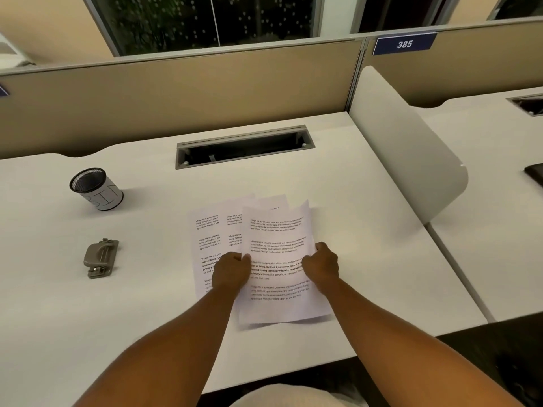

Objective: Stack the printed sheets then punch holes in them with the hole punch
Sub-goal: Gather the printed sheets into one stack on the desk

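The tabletop (367, 259) carries all items. The printed sheets (211, 227) are fanned near its centre, overlapping but not squared. The top sheet (276, 274) is gripped at its side edges: the left hand (230, 273) is closed on the left edge, the right hand (321, 264) on the right edge. A mesh cup (95, 188) stands far left. The hole punch (101, 258) lies well apart to the left of the sheets, untouched. The stacking step is judged to be in hand. Next, the edges are to be aligned before the punch is fetched.
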`<state>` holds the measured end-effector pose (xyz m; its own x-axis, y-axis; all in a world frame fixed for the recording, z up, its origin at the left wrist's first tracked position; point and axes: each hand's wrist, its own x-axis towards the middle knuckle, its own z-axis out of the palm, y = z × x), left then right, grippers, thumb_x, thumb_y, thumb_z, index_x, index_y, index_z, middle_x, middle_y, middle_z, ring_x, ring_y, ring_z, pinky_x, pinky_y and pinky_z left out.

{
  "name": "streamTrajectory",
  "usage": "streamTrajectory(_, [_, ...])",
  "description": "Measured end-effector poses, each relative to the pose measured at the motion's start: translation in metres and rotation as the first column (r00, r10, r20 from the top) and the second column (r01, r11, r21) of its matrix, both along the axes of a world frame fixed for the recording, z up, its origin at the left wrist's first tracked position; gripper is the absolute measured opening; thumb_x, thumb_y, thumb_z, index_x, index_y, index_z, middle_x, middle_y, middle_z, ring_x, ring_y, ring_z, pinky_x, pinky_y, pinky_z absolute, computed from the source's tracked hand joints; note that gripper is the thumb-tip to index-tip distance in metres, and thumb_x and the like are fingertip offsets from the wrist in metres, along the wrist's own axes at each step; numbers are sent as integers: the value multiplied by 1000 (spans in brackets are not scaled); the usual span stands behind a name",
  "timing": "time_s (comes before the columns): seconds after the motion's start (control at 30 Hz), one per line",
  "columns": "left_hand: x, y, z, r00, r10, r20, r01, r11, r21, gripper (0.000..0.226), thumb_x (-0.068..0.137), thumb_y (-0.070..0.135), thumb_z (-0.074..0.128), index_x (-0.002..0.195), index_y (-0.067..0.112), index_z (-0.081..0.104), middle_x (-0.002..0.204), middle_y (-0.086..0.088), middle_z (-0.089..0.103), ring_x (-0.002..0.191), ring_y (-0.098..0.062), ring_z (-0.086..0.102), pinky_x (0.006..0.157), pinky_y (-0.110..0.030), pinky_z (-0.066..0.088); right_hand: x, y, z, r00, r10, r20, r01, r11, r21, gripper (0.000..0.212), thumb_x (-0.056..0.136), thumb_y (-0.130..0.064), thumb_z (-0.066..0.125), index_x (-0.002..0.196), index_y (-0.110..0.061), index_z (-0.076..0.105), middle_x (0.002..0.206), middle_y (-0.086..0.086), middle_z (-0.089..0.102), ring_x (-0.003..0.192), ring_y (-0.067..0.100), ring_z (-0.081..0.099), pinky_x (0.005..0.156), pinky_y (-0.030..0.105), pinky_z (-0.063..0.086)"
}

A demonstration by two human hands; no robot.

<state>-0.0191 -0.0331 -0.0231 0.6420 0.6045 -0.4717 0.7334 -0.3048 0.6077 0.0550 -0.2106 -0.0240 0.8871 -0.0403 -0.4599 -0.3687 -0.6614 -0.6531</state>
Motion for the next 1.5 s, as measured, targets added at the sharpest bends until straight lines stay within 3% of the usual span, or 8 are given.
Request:
streamTrajectory(0.17, [-7,10,0,979,204,15,-204,973,107,40,90,35,63,123,14,59,129,-11,59,123,-33,53,101,-43,45,10,-4,0,997,0,78,-3,999,49,22,85,-12,54,107,-13,57,110,9,67,82,23,58,70,28,47])
streamTrajectory(0.3, [-5,8,1,964,260,-52,-252,959,134,65,84,34,71,133,2,43,136,-19,46,130,-36,41,102,-46,41,15,-8,3,993,40,113,-35,998,-48,28,88,-15,56,116,-11,56,116,11,65,94,30,63,76,31,50])
streamTrajectory(0.43, [3,-3,6,952,252,-173,-224,961,163,91,78,49,76,136,-4,31,140,-22,37,132,-36,36,104,-45,40,17,-10,2,990,84,111,-65,985,-163,36,89,-16,56,125,-12,55,118,11,65,101,31,64,74,29,48])
streamTrajectory(0.6, [9,-7,3,939,232,-254,-195,967,162,110,71,51,82,144,-4,20,144,-22,30,134,-36,33,106,-43,39,18,-8,2,997,33,77,-22,990,-137,30,83,-11,55,113,-10,60,111,12,66,97,33,64,77,34,52])
streamTrajectory(0.8, [15,-6,-2,937,161,-309,-101,974,201,101,78,49,75,139,-11,22,139,-25,33,129,-35,40,105,-38,39,19,-8,1,999,-9,49,13,996,-88,29,83,-13,56,111,-9,60,112,13,66,99,34,64,82,38,55])
streamTrajectory(1.0, [17,-10,-8,947,242,-210,-221,968,115,93,77,35,81,139,-6,26,141,-22,42,132,-35,43,104,-42,42,19,-8,-2,999,-1,33,3,998,-66,25,83,-12,55,108,-10,57,110,12,65,84,28,57,70,29,46])
streamTrajectory(1.2, [19,-18,-5,925,254,-282,-190,954,233,86,78,37,77,138,-3,29,142,-21,32,133,-34,35,104,-42,40,21,-3,-4,998,-47,-32,45,998,-36,44,83,-10,56,126,-7,50,121,13,60,106,32,60,81,33,50])
streamTrajectory(1.5, [22,-13,-16,937,177,-300,-102,963,249,88,84,40,68,137,-14,22,140,-28,33,132,-37,37,109,-39,39,21,14,-4,995,-62,-75,67,996,64,43,79,-6,53,122,0,48,119,17,60,107,35,60,79,31,48])
